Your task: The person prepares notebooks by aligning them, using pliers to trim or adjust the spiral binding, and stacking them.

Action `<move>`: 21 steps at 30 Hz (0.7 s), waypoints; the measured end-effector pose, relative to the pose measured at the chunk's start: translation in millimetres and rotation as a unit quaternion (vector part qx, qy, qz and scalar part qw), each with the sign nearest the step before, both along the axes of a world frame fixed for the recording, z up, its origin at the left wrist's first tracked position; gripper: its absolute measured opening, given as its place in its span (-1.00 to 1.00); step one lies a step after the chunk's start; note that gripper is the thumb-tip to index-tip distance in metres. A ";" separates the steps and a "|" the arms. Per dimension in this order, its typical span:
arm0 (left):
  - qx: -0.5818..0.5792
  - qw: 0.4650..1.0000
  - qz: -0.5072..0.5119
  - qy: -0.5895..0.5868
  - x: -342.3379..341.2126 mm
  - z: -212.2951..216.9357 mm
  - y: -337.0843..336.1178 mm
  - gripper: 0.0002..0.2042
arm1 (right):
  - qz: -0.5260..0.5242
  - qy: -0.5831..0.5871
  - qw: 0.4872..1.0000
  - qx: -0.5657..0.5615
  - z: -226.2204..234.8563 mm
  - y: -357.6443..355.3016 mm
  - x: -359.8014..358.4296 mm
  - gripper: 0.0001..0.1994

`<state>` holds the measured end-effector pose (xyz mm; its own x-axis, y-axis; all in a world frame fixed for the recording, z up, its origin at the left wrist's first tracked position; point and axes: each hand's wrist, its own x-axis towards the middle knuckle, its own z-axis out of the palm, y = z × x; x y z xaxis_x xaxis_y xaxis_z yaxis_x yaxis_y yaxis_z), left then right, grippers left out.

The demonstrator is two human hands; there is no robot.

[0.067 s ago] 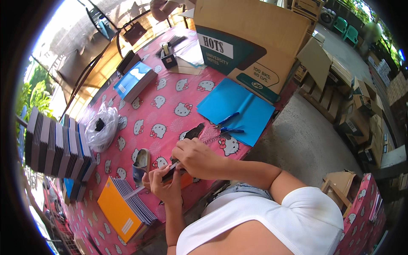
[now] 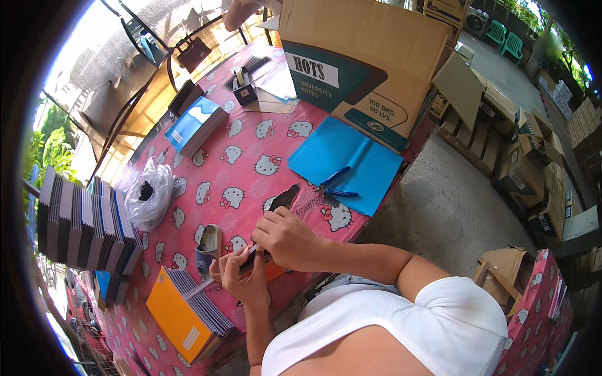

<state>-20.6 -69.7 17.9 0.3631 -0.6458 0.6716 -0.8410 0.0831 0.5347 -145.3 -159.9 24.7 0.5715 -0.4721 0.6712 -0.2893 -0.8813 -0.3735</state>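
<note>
My left hand (image 2: 243,279) is closed round a narrow dark object (image 2: 253,249) with a pale edge, its kind mostly hidden by the fingers. My right hand (image 2: 290,237) is bent over the far end of it, fingers pressed together; what they pinch is hidden. Below the hands an orange surface (image 2: 274,271) shows in part. Left of my left hand lies a stack of spiral notebooks (image 2: 179,316) with an orange cover on top, and a small open cup-like container (image 2: 208,247) stands just beyond. A loose coil (image 2: 308,204) lies past my right hand, beside a dark patch.
Blue sheets (image 2: 351,160) with two blue pens (image 2: 340,193) lie ahead, before a large carton (image 2: 364,62). Farther left are a blue-covered stack (image 2: 197,128), a tape dispenser (image 2: 244,93), a plastic bag (image 2: 149,194) and tall notebook piles (image 2: 88,219). Another person's hand (image 2: 239,12) shows at the top.
The whole view has shifted slightly. Both hands keep nearly the same pose on the dark object.
</note>
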 end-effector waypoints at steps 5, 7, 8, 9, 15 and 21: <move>0.004 0.999 -0.044 0.001 8.3 1.6 -1.5 -0.81 | 0.015 -0.012 1.000 0.019 9.1 -6.0 -0.6 -0.88; 0.008 0.999 -0.052 0.007 11.2 1.4 0.7 -0.80 | 0.025 -0.023 0.999 -0.001 6.5 -4.0 1.8 -0.89; 0.011 0.998 -0.056 0.022 12.4 0.0 3.6 -0.80 | 0.056 0.052 0.997 0.006 10.6 -4.6 -1.0 -0.89; 0.020 0.998 -0.059 0.024 13.2 -0.4 8.0 -0.79 | 0.087 0.127 0.988 0.006 21.5 -6.4 -4.0 -0.87; 0.064 0.994 0.027 -0.081 20.6 5.3 28.8 -0.62 | 0.225 0.346 0.910 0.035 12.3 -98.9 97.4 -0.74; 0.030 0.997 0.052 -0.052 22.9 -2.6 22.0 -0.58 | 0.310 0.241 0.913 -0.115 -121.1 -83.9 219.0 -0.51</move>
<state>2.4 -47.7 15.3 0.3600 -0.6482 0.6710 -0.8949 -0.0366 0.4447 73.7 -243.8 -96.4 0.9357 0.1632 0.3126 0.2089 -0.9707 -0.1187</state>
